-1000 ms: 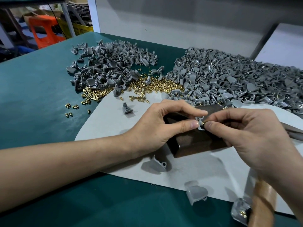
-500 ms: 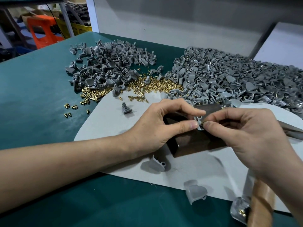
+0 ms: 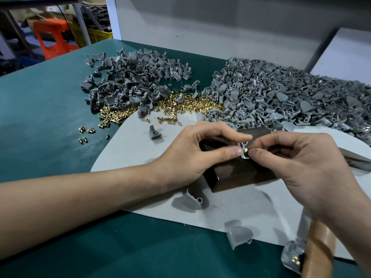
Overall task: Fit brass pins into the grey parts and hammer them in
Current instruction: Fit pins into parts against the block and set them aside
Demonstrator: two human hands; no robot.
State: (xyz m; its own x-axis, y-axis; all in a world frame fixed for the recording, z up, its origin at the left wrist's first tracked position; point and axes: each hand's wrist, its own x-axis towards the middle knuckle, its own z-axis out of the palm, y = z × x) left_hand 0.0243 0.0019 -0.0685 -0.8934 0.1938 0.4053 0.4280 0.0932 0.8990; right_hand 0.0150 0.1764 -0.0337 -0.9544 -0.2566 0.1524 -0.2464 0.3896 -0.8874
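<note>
My left hand (image 3: 192, 151) pinches a small grey part (image 3: 244, 150) between thumb and forefinger, holding it on top of a dark wooden block (image 3: 239, 173). My right hand (image 3: 305, 165) pinches a brass pin (image 3: 248, 149) at its fingertips, with the pin's tip against the grey part. A hammer lies under my right wrist, its metal head (image 3: 355, 159) at the right and its wooden handle (image 3: 319, 251) at the bottom right. Loose brass pins (image 3: 180, 106) lie scattered beyond the block.
Two heaps of grey parts lie at the back: one on the left (image 3: 132, 83), a larger one on the right (image 3: 291, 97). A grey paper sheet (image 3: 140, 153) covers the green table (image 3: 44, 117). Single grey parts (image 3: 154, 133) (image 3: 192, 200) (image 3: 239, 236) lie around the block.
The brass pin now shows between my right fingertips at the grey part. Both hands have stayed in place on the block.
</note>
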